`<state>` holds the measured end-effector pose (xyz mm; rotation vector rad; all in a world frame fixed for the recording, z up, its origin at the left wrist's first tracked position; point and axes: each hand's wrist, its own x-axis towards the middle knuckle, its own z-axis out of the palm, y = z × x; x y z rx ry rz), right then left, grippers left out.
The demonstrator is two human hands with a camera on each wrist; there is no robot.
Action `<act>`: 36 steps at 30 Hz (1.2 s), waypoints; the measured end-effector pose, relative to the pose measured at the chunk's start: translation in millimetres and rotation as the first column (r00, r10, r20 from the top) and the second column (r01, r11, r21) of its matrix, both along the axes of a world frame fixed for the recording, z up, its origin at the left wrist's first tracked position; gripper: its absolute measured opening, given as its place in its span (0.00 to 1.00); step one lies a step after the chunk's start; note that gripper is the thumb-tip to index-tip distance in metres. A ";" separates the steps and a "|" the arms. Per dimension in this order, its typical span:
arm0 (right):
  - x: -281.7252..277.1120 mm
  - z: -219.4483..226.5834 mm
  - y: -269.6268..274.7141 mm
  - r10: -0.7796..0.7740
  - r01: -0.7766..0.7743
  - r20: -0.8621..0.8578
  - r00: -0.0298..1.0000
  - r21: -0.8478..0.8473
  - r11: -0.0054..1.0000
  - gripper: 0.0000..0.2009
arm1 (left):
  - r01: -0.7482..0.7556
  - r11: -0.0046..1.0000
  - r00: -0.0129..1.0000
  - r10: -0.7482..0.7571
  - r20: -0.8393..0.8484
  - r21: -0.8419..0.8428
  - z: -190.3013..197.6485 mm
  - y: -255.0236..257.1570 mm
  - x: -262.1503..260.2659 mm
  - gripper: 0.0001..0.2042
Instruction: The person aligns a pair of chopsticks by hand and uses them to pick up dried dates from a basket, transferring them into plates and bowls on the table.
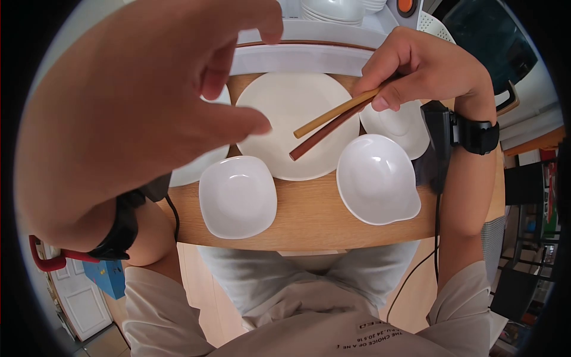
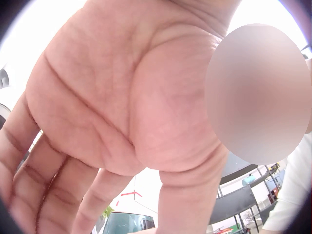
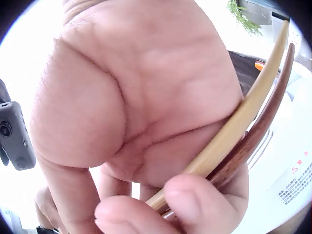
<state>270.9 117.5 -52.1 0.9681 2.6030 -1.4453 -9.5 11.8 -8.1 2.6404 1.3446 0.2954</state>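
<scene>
My right hand point(image 1: 425, 68) grips a pair of chopsticks, a light bamboo-coloured chopstick point(image 1: 333, 114) and a dark brown chopstick point(image 1: 318, 141). Their ends slant down and left above a large white plate point(image 1: 279, 101). In the right wrist view, curled fingers hold both sticks against the palm. Raised at the left, my left hand point(image 1: 137, 89) has its thumb and fingers spread and loosely bent, with nothing between them. It covers part of another white plate point(image 1: 205, 163). Nearer me stand a squarish white bowl point(image 1: 238, 199) and a white bowl with a pouring lip point(image 1: 375, 181).
A shallow white dish point(image 1: 401, 131) sits below the right hand. Behind the plates runs a white container point(image 1: 297, 59), with stacked white bowls point(image 1: 334, 11) beyond it. The wooden table point(image 1: 303, 223) ends in a curved front edge. A black cable point(image 1: 437, 229) hangs from the right wrist camera.
</scene>
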 end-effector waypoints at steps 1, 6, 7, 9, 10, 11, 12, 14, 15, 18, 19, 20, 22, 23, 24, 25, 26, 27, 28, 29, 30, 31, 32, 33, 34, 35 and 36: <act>1.3 -0.4 0.9 0.011 -0.011 -0.026 1.000 -0.011 1.000 0.13 | 0.021 0.999 1.000 -0.021 0.003 -0.031 -1.8 1.4 2.5 0.32; 6.1 0.2 3.5 0.005 -0.011 -0.085 0.996 -0.071 0.997 0.14 | -0.013 1.000 1.000 0.013 -0.017 0.010 -6.6 -5.9 14.0 0.33; 6.5 0.3 6.1 0.048 -0.054 -0.087 0.995 -0.064 0.996 0.14 | -0.033 0.999 0.999 0.033 -0.008 -0.005 -7.0 -6.8 15.4 0.33; 7.1 -0.1 7.0 0.090 -0.095 -0.090 0.992 -0.057 0.994 0.14 | -0.053 0.998 0.999 0.053 -0.001 -0.019 -6.3 -8.3 18.6 0.34; 7.3 -0.7 6.0 0.079 -0.084 -0.101 0.992 -0.054 0.995 0.13 | -0.061 0.998 0.998 0.060 -0.016 -0.018 -5.6 -9.1 20.2 0.34; 7.6 -1.0 5.3 0.067 -0.073 -0.113 0.991 -0.052 0.996 0.13 | -0.068 0.998 0.997 0.068 -0.030 -0.018 -5.2 -9.6 21.1 0.34; 7.3 -0.1 4.9 0.067 -0.073 -0.113 0.991 -0.052 0.996 0.13 | -0.068 0.998 0.997 0.067 -0.031 -0.019 -5.6 -9.9 21.3 0.34; 5.4 2.3 3.8 0.064 -0.066 -0.066 0.996 -0.034 0.997 0.13 | -0.076 0.997 0.996 0.076 -0.047 0.005 -7.4 -10.4 21.4 0.35; 5.2 2.1 2.9 0.064 -0.066 -0.067 0.996 -0.036 0.997 0.13 | -0.076 0.997 0.996 0.076 -0.047 0.003 -8.0 -11.4 21.4 0.35; 4.9 1.4 1.1 0.038 -0.041 -0.078 0.996 -0.033 0.999 0.13 | -0.101 0.994 0.993 0.102 -0.052 0.031 -8.8 -13.4 21.0 0.35; 4.6 0.8 1.9 0.032 -0.032 -0.073 0.997 -0.007 0.999 0.13 | -0.104 0.994 0.993 0.106 -0.050 0.031 -9.1 -13.3 20.3 0.35; 4.2 0.4 2.9 0.026 -0.024 -0.068 0.997 0.019 1.000 0.13 | -0.109 0.994 0.993 0.110 -0.049 0.031 -9.4 -13.1 19.6 0.35; 3.9 0.6 6.4 0.052 -0.050 -0.083 0.995 0.023 0.998 0.13 | -0.087 0.996 0.995 0.088 -0.050 0.028 -8.2 -11.8 17.2 0.35; 3.7 1.0 7.6 0.077 -0.074 -0.097 0.992 0.026 0.997 0.13 | -0.064 0.998 0.997 0.065 -0.049 0.025 -7.3 -11.1 15.6 0.35; 3.6 1.8 7.3 0.079 -0.077 -0.098 0.992 0.026 0.997 0.13 | -0.066 0.998 0.996 0.067 -0.050 0.025 -6.1 -10.2 13.8 0.35; 4.2 3.3 6.0 0.072 -0.069 -0.107 0.992 0.039 0.997 0.13 | -0.025 0.999 0.999 0.026 -0.039 0.023 -4.6 -9.2 12.2 0.34; 5.2 4.3 4.9 0.066 -0.060 -0.114 0.991 0.052 0.997 0.13 | 0.016 1.000 1.000 -0.015 -0.026 0.021 -3.3 -8.2 11.3 0.34; 7.3 3.1 4.7 0.066 -0.061 -0.114 0.991 0.053 0.997 0.13 | 0.015 1.000 1.000 -0.014 -0.025 0.022 -2.6 -7.3 11.1 0.34; 9.6 0.6 4.5 0.044 -0.039 -0.144 0.989 0.040 0.998 0.12 | 0.037 0.999 0.999 -0.036 -0.018 0.024 -2.0 -6.6 10.6 0.34; 10.3 -0.6 4.3 0.022 -0.017 -0.175 0.984 0.027 0.999 0.12 | 0.057 0.998 0.998 -0.057 -0.011 0.027 -1.3 -6.2 10.1 0.34; 9.8 0.2 3.3 0.024 -0.019 -0.174 0.984 0.028 0.999 0.12 | 0.056 0.998 0.998 -0.055 -0.010 0.028 -0.6 -6.1 10.0 0.34; 9.1 1.6 2.1 0.003 -0.007 -0.169 0.986 -0.019 1.000 0.12 | 0.090 0.995 0.996 -0.090 0.003 0.037 0.1 -6.2 10.6 0.34; 8.6 3.4 1.4 -0.017 0.007 -0.163 0.986 -0.065 0.998 0.12 | 0.125 0.991 0.992 -0.126 0.017 0.046 0.8 -6.4 11.0 0.34; 8.0 6.0 1.8 -0.017 0.006 -0.162 0.987 -0.065 0.998 0.12 | 0.124 0.991 0.992 -0.125 0.018 0.047 1.2 -6.9 11.2 0.34; 7.6 9.1 2.8 0.016 -0.022 -0.139 0.990 -0.045 0.999 0.12 | 0.152 0.986 0.987 -0.155 0.031 0.065 1.6 -7.4 11.5 0.34; 7.5 10.8 3.3 0.048 -0.051 -0.115 0.992 -0.025 0.998 0.12 | 0.181 0.980 0.982 -0.185 0.043 0.082 2.2 -7.8 12.0 0.34; 8.4 10.5 3.3 0.048 -0.051 -0.114 0.992 -0.025 0.998 0.12 | 0.181 0.980 0.982 -0.185 0.044 0.083 3.4 -8.1 12.3 0.34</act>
